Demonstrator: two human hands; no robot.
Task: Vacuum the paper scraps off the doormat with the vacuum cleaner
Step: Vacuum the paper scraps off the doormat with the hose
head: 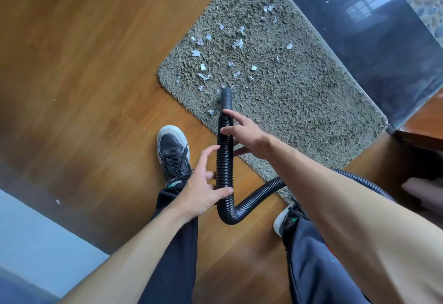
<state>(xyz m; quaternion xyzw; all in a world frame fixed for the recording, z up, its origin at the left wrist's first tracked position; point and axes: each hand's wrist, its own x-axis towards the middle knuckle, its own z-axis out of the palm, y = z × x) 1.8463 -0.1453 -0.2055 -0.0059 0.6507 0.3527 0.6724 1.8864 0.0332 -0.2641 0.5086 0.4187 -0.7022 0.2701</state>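
My two bare forearms fill the bottom of the view, above dark trousers. My left hand [203, 190] holds the one black ribbed hose [224, 160] low down: thumb laid across its near side, fingers spread and touching its left side. My right hand [248, 134] takes it higher up, fingers [227, 112] wide and nearly straight over the top, thumb underneath.

The hose bends in a U below my left hand, then passes behind my right forearm. Its smooth nozzle [227, 97] touches the near part of the single grey shaggy doormat [299, 112].

The white paper scraps [237, 43] lie mostly beyond and left of the nozzle. I count roughly thirty, though the smallest are hard to tell. One more scrap [57, 202] lies off the mat on the wooden floor [72, 64].

I see two black shoes with white soles: the left shoe [173, 150] just beside the mat's edge, the right shoe [284, 219] half hidden by my arm. A green tag on each is too small to read.

A dark glossy strip [359, 40] borders the mat's far side.
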